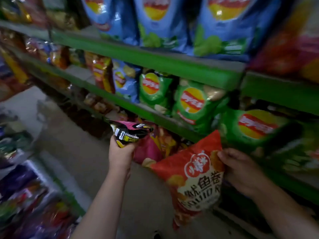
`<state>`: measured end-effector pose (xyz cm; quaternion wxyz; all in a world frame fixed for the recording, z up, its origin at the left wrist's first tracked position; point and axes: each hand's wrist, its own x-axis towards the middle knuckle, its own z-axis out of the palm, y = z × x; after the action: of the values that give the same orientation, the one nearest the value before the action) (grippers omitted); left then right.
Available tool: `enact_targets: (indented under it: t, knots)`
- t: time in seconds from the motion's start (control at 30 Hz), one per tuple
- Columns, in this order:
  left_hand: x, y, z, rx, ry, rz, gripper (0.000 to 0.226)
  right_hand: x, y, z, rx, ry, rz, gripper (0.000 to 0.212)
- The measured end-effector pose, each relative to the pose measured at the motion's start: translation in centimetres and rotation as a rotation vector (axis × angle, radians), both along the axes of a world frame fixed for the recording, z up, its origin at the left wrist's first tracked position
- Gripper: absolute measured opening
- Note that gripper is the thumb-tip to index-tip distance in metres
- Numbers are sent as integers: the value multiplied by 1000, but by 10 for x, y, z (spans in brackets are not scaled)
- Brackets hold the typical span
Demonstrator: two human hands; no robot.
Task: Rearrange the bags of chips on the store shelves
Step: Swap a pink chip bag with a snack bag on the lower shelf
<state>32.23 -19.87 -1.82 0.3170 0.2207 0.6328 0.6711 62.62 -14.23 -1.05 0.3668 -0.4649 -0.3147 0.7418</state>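
My left hand (120, 153) grips a small black and pink snack bag (130, 131) from below, holding it out toward the lower shelf. My right hand (241, 171) holds a large red bag of squid rolls (193, 176) by its right edge, in front of the green shelves. Green chip bags (193, 102) stand in a row on the middle shelf just above both hands. Blue chip bags (160, 19) fill the top shelf. Pink and yellow bags (151, 149) lie on the shelf below, between my hands.
Green shelf edges (155, 62) run diagonally from upper left to right. A grey aisle floor (72, 145) stretches to the left. Another rack with mixed snack packs (19, 183) lines the left side of the aisle.
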Motion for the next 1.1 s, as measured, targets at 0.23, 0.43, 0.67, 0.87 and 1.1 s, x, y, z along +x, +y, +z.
enact_targets:
  t: [0.23, 0.43, 0.67, 0.87, 1.1]
  knots:
    - [-140, 22, -29, -68, 62, 212, 50, -153, 35, -33, -14, -65, 63, 22]
    - [-233, 38, -44, -144, 93, 322, 50, -259, 60, -61, -65, -163, 53, 27]
    - [-320, 51, -72, -215, 117, 423, 64, -387, 105, -115, -210, -220, 66, 15]
    - [-391, 73, -106, -266, 107, 390, 65, -521, 150, -156, -252, -246, -1, 14]
    - [-472, 116, -152, -296, 70, 244, 59, -666, 224, -176, -290, -217, -165, 34]
